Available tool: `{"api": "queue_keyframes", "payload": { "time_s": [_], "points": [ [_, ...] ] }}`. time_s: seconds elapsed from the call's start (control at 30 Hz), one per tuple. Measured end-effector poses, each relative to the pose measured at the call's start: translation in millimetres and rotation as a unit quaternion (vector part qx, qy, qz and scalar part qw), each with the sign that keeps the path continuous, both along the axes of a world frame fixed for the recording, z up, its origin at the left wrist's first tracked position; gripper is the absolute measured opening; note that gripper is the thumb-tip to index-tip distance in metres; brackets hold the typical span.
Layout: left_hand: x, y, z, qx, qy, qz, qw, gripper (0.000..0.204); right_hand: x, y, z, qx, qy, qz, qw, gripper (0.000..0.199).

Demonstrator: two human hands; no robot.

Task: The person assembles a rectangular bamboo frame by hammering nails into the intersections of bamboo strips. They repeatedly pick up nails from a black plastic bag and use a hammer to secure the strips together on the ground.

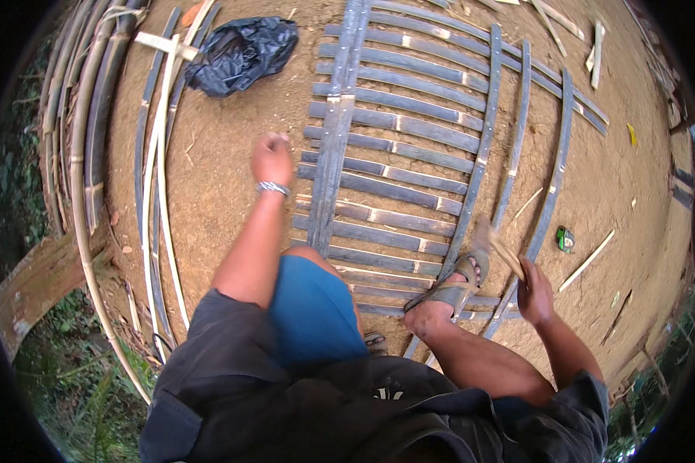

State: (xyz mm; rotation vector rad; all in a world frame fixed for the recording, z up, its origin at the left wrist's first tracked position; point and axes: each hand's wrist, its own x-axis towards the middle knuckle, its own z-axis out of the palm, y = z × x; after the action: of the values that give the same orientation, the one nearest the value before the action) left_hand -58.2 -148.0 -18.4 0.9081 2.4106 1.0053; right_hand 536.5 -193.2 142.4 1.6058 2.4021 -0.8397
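My left hand (pixel 272 162), with a woven band at the wrist, is closed above the bare soil, left of the bamboo frame. Its fingers are blurred, and what they may pinch is too small to make out. My right hand (pixel 535 295) is wrapped round the wooden handle of a hammer (pixel 506 255), whose blurred head is near my sandalled foot. That foot (pixel 455 289) rests on the lower right of the frame. Dark split-bamboo slats (pixel 413 143) lie crosswise in rows, joined by a long double upright strip (pixel 335 131) on the left and a narrower strip (pixel 483 143) on the right.
A crumpled black plastic bag (pixel 243 54) lies at the upper left. Long bamboo poles (pixel 93 116) and pale strips (pixel 158 154) run down the left side. A green tape measure (pixel 565 239) and loose bamboo strips (pixel 552 177) lie to the right.
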Motion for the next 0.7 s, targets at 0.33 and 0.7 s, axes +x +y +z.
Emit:
{"api": "queue_keyframes", "payload": {
  "time_s": [0.33,0.7],
  "points": [
    [51,-49,-24,-0.038,0.020,-0.015,0.999,0.020,-159,93,-82,-0.004,-0.053,0.213,0.976,0.062],
    [56,-52,-17,-0.032,-0.003,-0.034,0.999,0.020,-167,93,-88,-0.024,-0.085,0.184,0.979,0.077]
  ]
}}
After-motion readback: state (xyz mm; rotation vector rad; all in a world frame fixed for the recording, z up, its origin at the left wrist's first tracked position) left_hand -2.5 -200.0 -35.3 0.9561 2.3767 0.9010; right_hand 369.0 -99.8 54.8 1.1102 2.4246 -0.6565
